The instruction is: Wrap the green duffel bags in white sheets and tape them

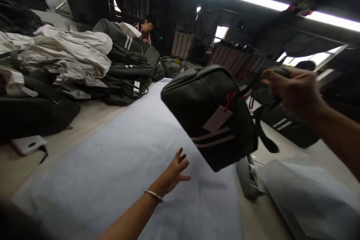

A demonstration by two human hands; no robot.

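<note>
A dark bag (208,101) with two pale stripes hangs tilted in the air, and my right hand (295,86) grips it by its strap at the right. From the bag dangles a paper tag (218,119) on a red string. My left hand (176,170), with a bangle at the wrist, reaches forward below the bag, fingers spread and touching nothing. Beneath both lies a large pale sheet (135,150) over the table. A grey tape dispenser-like tool (249,178) stands by the sheet's right side, partly behind the bag.
Crumpled white material (73,52) and stacked dark bags (129,69) fill the left back. A white device (29,145) with a cable sits at the left. Another striped bag (292,123) and clear plastic (315,191) lie right. A person (144,32) is farther back.
</note>
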